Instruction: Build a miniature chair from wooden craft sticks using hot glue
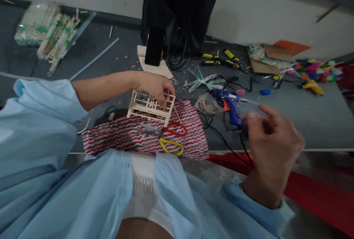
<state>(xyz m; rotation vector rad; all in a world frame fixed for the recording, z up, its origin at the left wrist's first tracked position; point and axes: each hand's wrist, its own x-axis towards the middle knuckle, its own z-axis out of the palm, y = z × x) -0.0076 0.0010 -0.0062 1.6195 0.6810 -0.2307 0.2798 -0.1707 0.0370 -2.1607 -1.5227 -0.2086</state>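
My left hand (153,86) rests on top of a small model frame built of wooden sticks (149,107), fingers curled over its upper edge. The frame stands on a red-and-white wavy striped cloth (116,135). My right hand (272,139) hovers in the air to the right, blurred, fingers loosely bent with nothing visible in them. It is just right of a blue hot glue gun (231,106) that lies on the dark table, its black cord (221,137) trailing toward me. Scissors with one red and one yellow handle (168,137) lie on the cloth in front of the frame.
A black phone (155,45) leans upright against a black bag (179,10) at the back. Bundles of wooden sticks (52,34) lie at far left, yellow-handled pliers (221,59) and coloured small pieces (315,73) at right. A red strip (318,191) runs below the table edge.
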